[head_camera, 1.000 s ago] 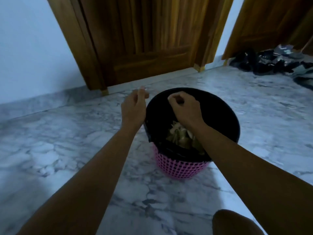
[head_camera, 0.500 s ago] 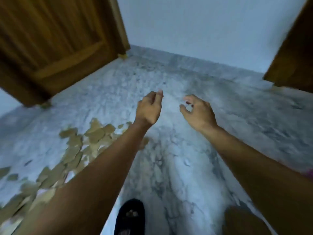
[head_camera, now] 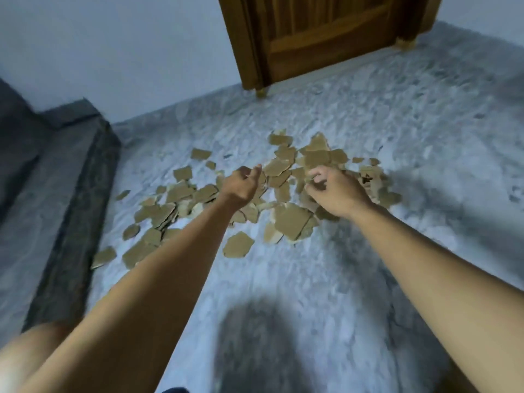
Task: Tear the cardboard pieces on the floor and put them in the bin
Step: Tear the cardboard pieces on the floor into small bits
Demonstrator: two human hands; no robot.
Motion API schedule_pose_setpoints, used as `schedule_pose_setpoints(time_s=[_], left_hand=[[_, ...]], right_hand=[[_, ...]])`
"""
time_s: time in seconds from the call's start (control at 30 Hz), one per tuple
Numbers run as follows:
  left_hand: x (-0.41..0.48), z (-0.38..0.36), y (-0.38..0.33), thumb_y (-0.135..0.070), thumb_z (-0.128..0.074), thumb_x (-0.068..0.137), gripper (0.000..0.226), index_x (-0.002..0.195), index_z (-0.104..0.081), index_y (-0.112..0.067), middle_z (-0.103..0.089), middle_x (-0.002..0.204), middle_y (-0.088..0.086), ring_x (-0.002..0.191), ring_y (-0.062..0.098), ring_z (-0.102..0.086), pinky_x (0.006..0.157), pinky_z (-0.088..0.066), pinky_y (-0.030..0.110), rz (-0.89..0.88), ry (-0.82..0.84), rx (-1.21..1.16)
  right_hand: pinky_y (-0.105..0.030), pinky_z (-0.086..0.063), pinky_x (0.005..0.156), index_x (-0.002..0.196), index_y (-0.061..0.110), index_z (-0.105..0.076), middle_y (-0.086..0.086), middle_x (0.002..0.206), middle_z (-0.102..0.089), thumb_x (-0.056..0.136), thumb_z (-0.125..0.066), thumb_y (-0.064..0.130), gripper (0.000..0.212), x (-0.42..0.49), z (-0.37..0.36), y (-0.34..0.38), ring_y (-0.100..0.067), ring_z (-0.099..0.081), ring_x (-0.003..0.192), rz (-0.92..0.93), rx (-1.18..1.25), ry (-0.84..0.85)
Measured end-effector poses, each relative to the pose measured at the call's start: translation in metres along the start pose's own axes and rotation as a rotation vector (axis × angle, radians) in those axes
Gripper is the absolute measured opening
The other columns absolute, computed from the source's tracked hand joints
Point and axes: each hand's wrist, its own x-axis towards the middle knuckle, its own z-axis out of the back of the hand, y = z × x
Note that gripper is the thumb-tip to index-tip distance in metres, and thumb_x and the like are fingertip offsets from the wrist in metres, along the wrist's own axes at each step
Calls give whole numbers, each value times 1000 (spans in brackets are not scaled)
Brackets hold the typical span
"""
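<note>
Several torn brown cardboard pieces lie scattered over the marble floor in the middle of the head view. Both arms reach forward over the pile. My left hand hovers above its centre with fingers loosely curled and nothing in them. My right hand hangs over the right part of the pile, fingers bent and apart, holding nothing. A larger piece lies alone nearest to me. The bin is out of view.
A brown wooden door stands at the back. A dark stone step runs along the left side. Pale walls enclose the corner. My shadow darkens the floor close to me.
The view has swung left from the bin to the cardboard pile. Both hands have left the bin and now reach out over the pieces.
</note>
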Motion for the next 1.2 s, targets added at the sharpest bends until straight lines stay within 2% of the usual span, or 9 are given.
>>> schedule_pose_setpoints(time_s=[0.2, 0.43, 0.57, 0.7, 0.8, 0.9, 1.0, 1.07, 1.2], left_hand=[[9, 33, 83, -59, -36, 98, 62, 126, -61, -10, -59, 132, 15, 124, 34, -53, 92, -38, 32, 12, 28, 15], [24, 81, 184, -44, -50, 98, 43, 105, -68, -6, -65, 106, 9, 99, 23, -59, 77, -36, 24, 33, 117, -53], [30, 102, 260, -39, -64, 88, 25, 103, -68, -19, -66, 116, 2, 106, 20, -62, 85, -49, 24, 113, 247, -20], [42, 97, 310, -47, -72, 79, 42, 107, -70, -15, -68, 109, 4, 97, 19, -65, 83, -56, 30, 246, 390, 25], [51, 72, 343, -56, -70, 79, 61, 126, -64, -18, -63, 124, 10, 104, 29, -65, 78, -58, 35, 340, 499, 137], [48, 27, 361, -76, -65, 68, 98, 145, -39, -23, -41, 146, 9, 131, 34, -44, 101, -45, 44, 444, 387, 220], [47, -14, 360, -61, -82, 58, 110, 136, -19, -17, -32, 138, 16, 128, 39, -38, 92, -46, 52, 657, 10, 178], [49, -31, 366, -52, -89, 52, 106, 125, -19, -20, -38, 131, 16, 121, 40, -43, 89, -48, 51, 661, -110, 143], [48, -54, 389, -45, -88, 60, 87, 124, -43, -8, -63, 115, 16, 109, 34, -63, 88, -53, 36, 542, 12, 28]], right_hand=[[-38, -54, 91, 109, 42, -61, 13, 110, -67, 82, -63, 51, 29, 14, -86, 49, -19, -65, 103, 1, -40, 156], [-32, -48, 96, 129, 33, -58, 3, 126, -64, 87, -67, 40, 43, 26, -191, 115, -22, -59, 116, -32, -136, 305], [-38, -47, 102, 136, 31, -52, -1, 140, -55, 87, -66, 41, 52, 29, -246, 149, -26, -54, 125, -22, -317, 437], [-43, -43, 106, 145, 32, -42, -2, 151, -38, 88, -63, 41, 61, 38, -278, 154, -28, -39, 138, -50, -484, 514], [-47, -40, 108, 147, 33, -37, -4, 150, -34, 84, -64, 41, 69, 56, -311, 137, -31, -31, 141, -94, -509, 509], [-54, -38, 107, 148, 36, -30, -6, 150, -28, 85, -63, 45, 72, 68, -348, 107, -38, -30, 139, -208, -552, 546], [-60, -40, 102, 143, 31, -30, -12, 145, -28, 85, -65, 51, 71, 76, -377, 78, -43, -32, 131, -259, -612, 439], [-58, -43, 99, 138, 25, -31, -15, 141, -32, 79, -73, 52, 77, 80, -394, 61, -43, -36, 127, -256, -617, 338], [-40, -47, 89, 139, 16, -38, -13, 137, -45, 64, -89, 47, 95, 83, -404, 42, -36, -49, 124, -370, -451, 433]])
